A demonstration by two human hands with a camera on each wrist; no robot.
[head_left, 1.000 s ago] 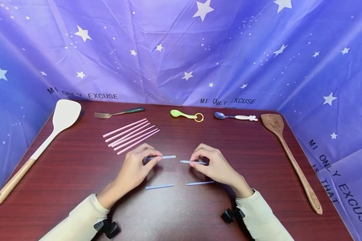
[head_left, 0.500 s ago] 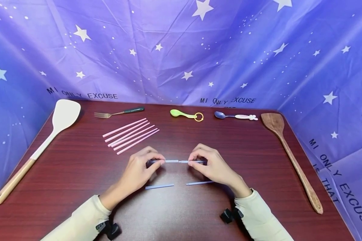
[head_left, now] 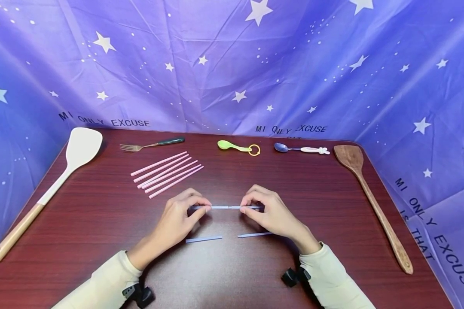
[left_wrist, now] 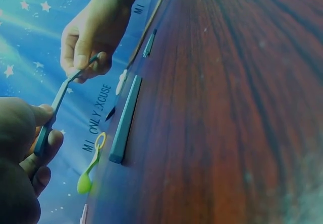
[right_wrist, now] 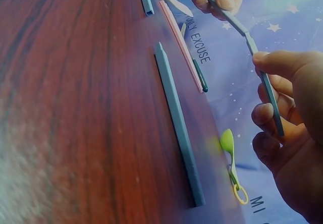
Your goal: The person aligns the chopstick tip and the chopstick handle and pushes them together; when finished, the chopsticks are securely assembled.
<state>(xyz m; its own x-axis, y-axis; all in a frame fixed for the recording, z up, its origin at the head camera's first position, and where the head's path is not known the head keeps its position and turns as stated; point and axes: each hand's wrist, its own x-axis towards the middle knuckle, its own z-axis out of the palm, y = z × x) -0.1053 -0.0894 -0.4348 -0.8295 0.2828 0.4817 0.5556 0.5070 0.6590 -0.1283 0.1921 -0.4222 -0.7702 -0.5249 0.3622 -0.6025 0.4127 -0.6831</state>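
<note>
My left hand (head_left: 179, 212) pinches a blue chopstick half (head_left: 219, 207) between thumb and fingers, above the middle of the table. Facing it, my right hand (head_left: 270, 210) pinches a second, peg-ended chopstick half (head_left: 235, 207). The two ends meet between the hands; in the right wrist view the held right half (right_wrist: 275, 110) stands at a slight angle to the left half (right_wrist: 229, 17). How deep the peg sits cannot be told. Nearer the person lie two loose blue halves, a left one (head_left: 203, 239) and a right one (head_left: 253, 234), the latter's end hidden by the right hand.
Several pink chopsticks (head_left: 168, 174) lie side by side at the left. Along the back are a fork (head_left: 152, 144), a green spoon (head_left: 237, 147) and a blue spoon (head_left: 301, 149). A white spatula (head_left: 79, 150) lies far left, a wooden spatula (head_left: 371, 201) far right.
The left hand has shifted slightly right and toward the person, bringing its chopstick half level with the right one. The gap between the two ends has closed.
</note>
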